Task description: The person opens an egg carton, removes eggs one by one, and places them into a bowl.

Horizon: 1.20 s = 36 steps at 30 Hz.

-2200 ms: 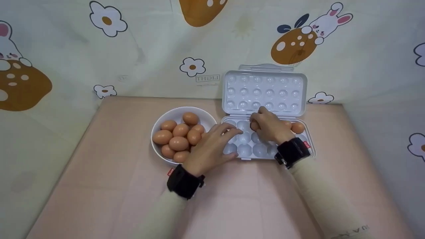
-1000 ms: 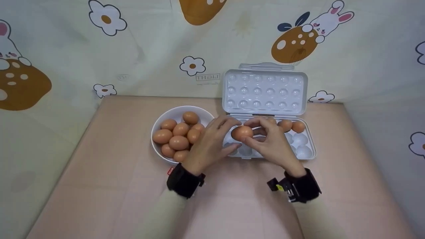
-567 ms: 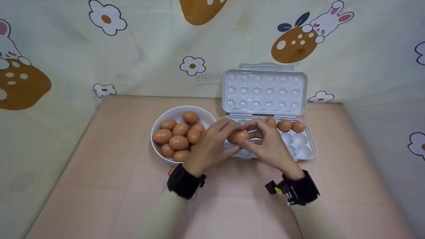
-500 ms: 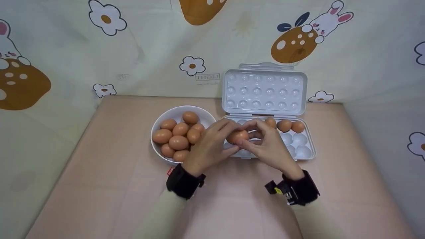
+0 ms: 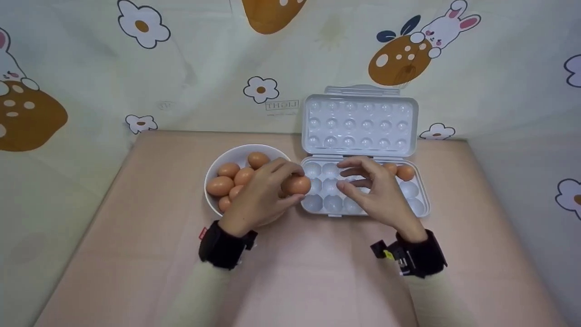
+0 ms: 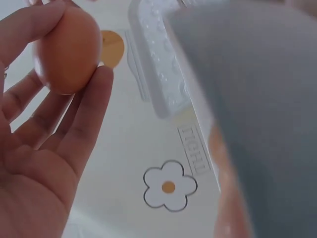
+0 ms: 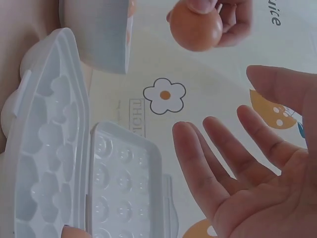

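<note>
A brown egg (image 5: 297, 185) sits between the thumb and fingers of my left hand (image 5: 258, 195), which holds it over the right side of the white bowl (image 5: 229, 156). The left wrist view shows the fingertips and thumb around the egg (image 6: 69, 52). My right hand (image 5: 383, 195) hovers over the egg tray (image 5: 332, 204), its fingers spread and holding nothing; the right wrist view shows its bare palm (image 7: 262, 203). Brown eggs (image 5: 405, 172) stand at the right of the tray's back row. The right hand hides part of that row.
Several brown eggs (image 5: 220, 186) lie in the bowl, partly behind the left hand. The tray's dimpled lid (image 5: 360, 125) stands raised at the back, near the patterned backdrop (image 5: 204, 68). A pinkish cloth (image 5: 313, 272) covers the table.
The right hand took an egg from the tray's back row and brought it to the left hand. The left hand now has it and has moved left; the right hand has let go.
</note>
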### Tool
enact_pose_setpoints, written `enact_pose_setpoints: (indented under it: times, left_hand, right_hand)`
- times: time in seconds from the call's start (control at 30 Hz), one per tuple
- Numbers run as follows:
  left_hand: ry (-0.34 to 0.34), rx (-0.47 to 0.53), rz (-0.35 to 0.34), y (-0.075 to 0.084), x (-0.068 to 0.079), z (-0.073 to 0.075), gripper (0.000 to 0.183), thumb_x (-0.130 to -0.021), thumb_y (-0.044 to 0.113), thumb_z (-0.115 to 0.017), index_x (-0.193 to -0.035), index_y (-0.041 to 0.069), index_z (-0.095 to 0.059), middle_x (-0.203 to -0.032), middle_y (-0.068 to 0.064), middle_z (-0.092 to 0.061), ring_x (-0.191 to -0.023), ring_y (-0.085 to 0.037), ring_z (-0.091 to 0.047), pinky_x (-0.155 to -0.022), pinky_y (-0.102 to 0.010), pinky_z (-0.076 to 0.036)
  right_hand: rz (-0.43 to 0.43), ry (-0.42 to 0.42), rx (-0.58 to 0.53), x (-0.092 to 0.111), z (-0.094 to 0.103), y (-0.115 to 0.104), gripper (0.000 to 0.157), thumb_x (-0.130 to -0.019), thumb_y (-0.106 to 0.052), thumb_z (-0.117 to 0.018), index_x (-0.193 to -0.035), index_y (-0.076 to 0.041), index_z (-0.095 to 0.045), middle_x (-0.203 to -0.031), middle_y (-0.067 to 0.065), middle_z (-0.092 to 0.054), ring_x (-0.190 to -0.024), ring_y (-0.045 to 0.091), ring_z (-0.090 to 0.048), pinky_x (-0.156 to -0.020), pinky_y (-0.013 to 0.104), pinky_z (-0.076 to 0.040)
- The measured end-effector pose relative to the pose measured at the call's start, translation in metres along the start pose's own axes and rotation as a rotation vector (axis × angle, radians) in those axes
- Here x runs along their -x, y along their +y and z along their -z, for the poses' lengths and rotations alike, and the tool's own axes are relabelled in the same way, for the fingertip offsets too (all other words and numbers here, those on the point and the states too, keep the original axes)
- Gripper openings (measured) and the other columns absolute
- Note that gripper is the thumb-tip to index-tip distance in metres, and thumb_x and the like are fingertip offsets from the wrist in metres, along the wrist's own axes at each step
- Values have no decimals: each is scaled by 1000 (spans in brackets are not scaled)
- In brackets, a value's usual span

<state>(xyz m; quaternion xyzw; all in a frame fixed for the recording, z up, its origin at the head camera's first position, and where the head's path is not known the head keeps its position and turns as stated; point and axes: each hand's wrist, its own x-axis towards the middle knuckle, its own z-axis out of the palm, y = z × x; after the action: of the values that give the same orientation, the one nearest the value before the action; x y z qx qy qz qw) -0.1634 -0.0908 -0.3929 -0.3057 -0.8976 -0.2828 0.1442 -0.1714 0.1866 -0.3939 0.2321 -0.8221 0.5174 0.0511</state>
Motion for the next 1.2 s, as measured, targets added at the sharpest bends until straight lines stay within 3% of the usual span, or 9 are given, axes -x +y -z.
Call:
enact_pose_setpoints:
  times: [0.33, 0.57, 0.8, 1.2]
  left_hand:
    - [-113, -101, -6, -25, 22, 23, 39, -86, 23, -90, -116, 13, -66, -109, -5, -66, -102, -24, -62, -94, -41, -53]
    - [-125, -124, -62, -37, 35, 27, 53, -83, 15, -92, -128, 11, -64, -110, -9, -64, -105, -26, -59, -91, -41, -54]
    - [-138, -154, -147, -41, 35, 25, 29, -84, 12, -89, -103, 12, -68, -103, -6, -63, -98, -26, -56, -88, -39, -51]
    - [-184, -191, -137, -42, 30, 22, 25, -85, 13, -89, -90, 13, -64, -94, -1, -62, -95, -26, -53, -79, -34, -48]
  right_hand:
    - [14, 45, 57, -1, 10, 3, 35, -94, -2, -79, -127, -5, -70, -122, 6, -74, -111, 21, -72, -91, 28, -61]
    - [20, 45, 51, -1, 10, 5, 34, -94, -1, -78, -128, -4, -69, -123, 6, -73, -111, 22, -72, -92, 28, -61]
    - [16, 42, 45, -1, 10, 7, 35, -94, 1, -78, -127, -4, -70, -122, 6, -73, -110, 21, -71, -91, 30, -61]
    - [20, 34, 54, -1, 11, 7, 34, -94, 1, -77, -127, -3, -69, -123, 6, -73, -111, 21, -71, -92, 31, -61]
